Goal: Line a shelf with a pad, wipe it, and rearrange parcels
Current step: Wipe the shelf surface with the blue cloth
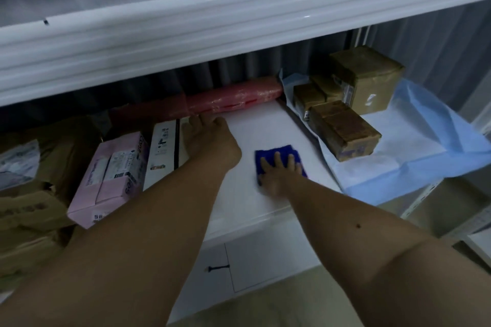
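- Head view: white metal shelving (pixel 265 125) fills the frame, with an upper shelf rail across the top and grey curtain folds behind.
- At 3 o'clock we see the blue pad (pixel 414 156) already spread over the right part of the shelf, its near edge hanging over the front; brown parcels (pixel 345 130) stand on it, a larger brown box (pixel 369 79) behind them toward 1 o'clock.
- At centre the shelf is bare white. Our right hand (pixel 279 172) presses flat, fingers straight, on the blue cloth (pixel 276 154), so we judge the wiping is under way here.
- Our left hand (pixel 210 141) reaches toward 12 o'clock, fingers extended at the red roll (pixel 233 98) lying along the back; we cannot tell whether it grasps the roll or only touches it.
- At 9 o'clock the pink box (pixel 111 178), the white box (pixel 164 151) and brown cartons (pixel 29 210) sit crowded together on unlined shelf.
- We judge the task partly done: right section lined and stocked, middle being wiped, left parcels not yet rearranged.
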